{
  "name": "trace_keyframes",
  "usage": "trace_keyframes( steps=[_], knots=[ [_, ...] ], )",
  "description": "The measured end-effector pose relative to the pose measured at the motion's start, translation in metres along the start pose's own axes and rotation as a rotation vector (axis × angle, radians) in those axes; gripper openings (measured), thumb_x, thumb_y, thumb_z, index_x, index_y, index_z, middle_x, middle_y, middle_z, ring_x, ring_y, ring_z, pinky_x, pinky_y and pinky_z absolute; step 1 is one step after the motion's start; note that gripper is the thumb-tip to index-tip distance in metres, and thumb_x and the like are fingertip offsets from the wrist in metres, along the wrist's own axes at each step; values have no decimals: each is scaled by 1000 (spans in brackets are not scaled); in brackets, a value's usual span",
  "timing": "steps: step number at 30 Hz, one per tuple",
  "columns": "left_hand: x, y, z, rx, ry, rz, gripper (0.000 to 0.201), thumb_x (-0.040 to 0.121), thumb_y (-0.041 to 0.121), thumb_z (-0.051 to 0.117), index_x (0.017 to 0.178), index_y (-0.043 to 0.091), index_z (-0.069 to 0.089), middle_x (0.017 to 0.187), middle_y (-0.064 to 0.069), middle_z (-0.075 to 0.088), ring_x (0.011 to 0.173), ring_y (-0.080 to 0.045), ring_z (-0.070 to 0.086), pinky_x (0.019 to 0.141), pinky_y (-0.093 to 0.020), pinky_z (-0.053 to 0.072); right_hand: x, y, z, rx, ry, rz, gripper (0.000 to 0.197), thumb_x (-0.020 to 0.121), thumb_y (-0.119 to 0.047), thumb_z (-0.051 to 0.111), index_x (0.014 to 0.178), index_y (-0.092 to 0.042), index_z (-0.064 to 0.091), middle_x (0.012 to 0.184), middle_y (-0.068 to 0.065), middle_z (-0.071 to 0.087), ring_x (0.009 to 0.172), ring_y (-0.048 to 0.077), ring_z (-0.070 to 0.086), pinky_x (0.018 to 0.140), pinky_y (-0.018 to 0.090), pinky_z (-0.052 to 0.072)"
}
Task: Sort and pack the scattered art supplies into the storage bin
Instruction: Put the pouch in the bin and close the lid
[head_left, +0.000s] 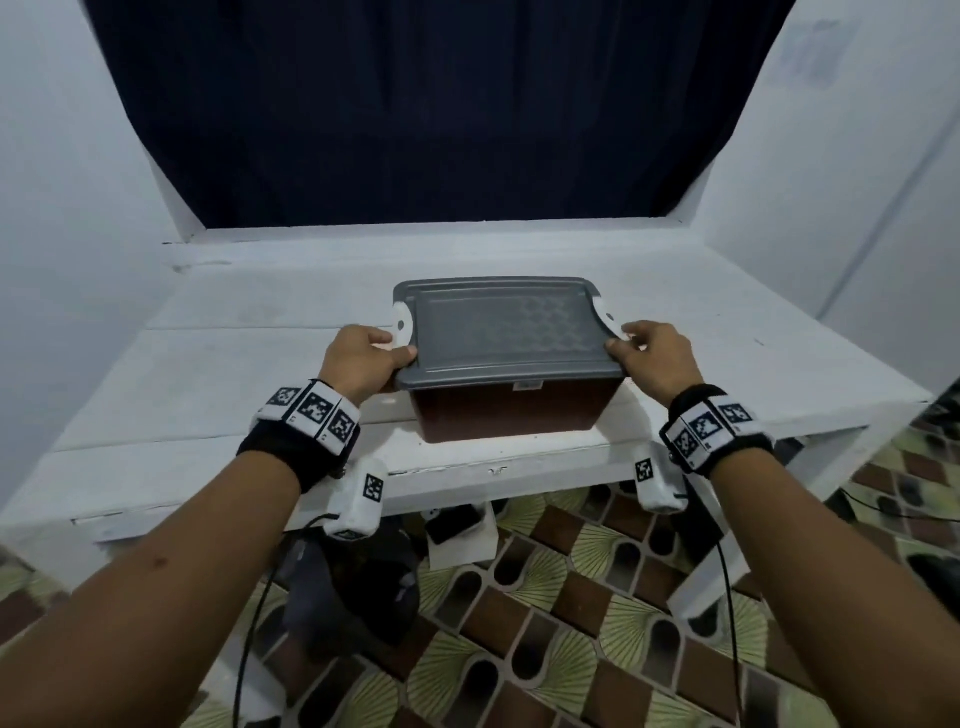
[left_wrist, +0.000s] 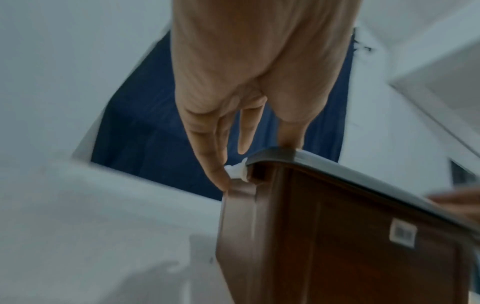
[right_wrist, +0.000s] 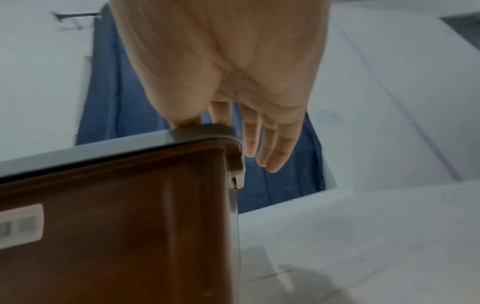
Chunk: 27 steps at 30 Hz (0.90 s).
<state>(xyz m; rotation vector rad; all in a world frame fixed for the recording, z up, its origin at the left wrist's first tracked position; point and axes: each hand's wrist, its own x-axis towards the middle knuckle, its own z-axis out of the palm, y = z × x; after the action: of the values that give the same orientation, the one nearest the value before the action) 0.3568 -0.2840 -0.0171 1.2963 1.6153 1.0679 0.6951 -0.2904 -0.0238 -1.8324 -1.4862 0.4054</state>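
Presently, brown plastic storage bin (head_left: 511, 413) with grey snap-on lid (head_left: 504, 327) on white wooden table (head_left: 208, 374): left hand (head_left: 358, 358) and right hand (head_left: 657, 358) loosely pinching lid corners, so an unlatched white side clip (head_left: 402, 325) risks the lid lifting away.

The counter (head_left: 218, 374) is white painted wood, built of long planks with seams running left to right and scuffed paint along the front edge. 1 thing lies directly on it: the bin (head_left: 511, 415), dark red-brown with a grey lid (head_left: 501, 327) shut on top, standing upright near the front edge, about midway along it. Behind the bin the counter reaches back to a white ledge below a dark blue curtain.
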Motion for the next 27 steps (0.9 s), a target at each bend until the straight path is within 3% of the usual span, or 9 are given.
trace_keyframes(
  steps=[4,7,10,13,16,19,21,23,27],
  knots=[
    [-29,12,-4,523,-1,334,61,82,37,74,132,6,57,132,-11,59,116,-29,58,96,-35,47,-9,-9,-15,-166,-68,-265,48,91,-33,67,131,-7,60,136,14,56,126,29,51,105,34,38],
    [-39,24,-4,639,-92,388,49,83,40,74,117,6,66,112,-9,69,98,-23,62,76,-25,43,-11,-11,-28,-210,-169,-272,52,89,-38,68,129,-5,60,133,12,59,119,29,56,98,34,43],
    [-35,26,-3,675,-151,390,35,79,39,77,88,6,70,63,9,56,61,-6,50,53,-20,31,-11,-12,-38,-231,-333,-272,50,77,-55,69,106,-15,68,104,5,67,99,30,62,77,30,45],
    [-30,24,-1,680,-149,408,36,76,36,80,68,7,59,54,13,43,55,-2,42,50,-20,27,-12,-11,-40,-283,-379,-275,55,76,-40,79,117,-5,66,124,20,60,113,36,57,95,42,45],
    [-21,25,1,718,-155,414,42,76,37,80,53,23,47,55,9,46,56,-5,44,50,-23,27,-5,-9,-35,-283,-355,-299,57,78,-31,80,123,-1,63,131,24,56,117,37,55,100,44,42],
    [-7,25,3,723,-154,391,41,78,37,77,53,26,46,56,5,47,58,-8,45,51,-25,29,10,-10,-27,-288,-363,-301,47,77,-33,81,111,-4,67,110,15,64,101,35,59,83,37,46],
    [6,25,4,717,-151,374,39,80,36,76,55,28,48,56,6,47,58,-7,46,51,-23,29,23,-12,-22,-271,-348,-282,33,74,-34,83,85,-13,60,79,3,56,76,25,54,61,27,36],
    [18,29,6,707,-144,358,40,81,35,76,55,28,47,55,7,46,58,-6,45,50,-22,28,39,-13,-15,-245,-342,-256,42,72,-33,85,70,-17,46,65,-1,46,61,17,44,53,26,28],
    [54,31,11,682,-122,323,22,80,38,76,75,20,64,64,4,55,69,-17,55,54,-23,34,76,-20,-1,-251,-349,-188,45,70,-34,87,84,-1,59,70,3,53,65,18,48,54,27,33]
  ],
)
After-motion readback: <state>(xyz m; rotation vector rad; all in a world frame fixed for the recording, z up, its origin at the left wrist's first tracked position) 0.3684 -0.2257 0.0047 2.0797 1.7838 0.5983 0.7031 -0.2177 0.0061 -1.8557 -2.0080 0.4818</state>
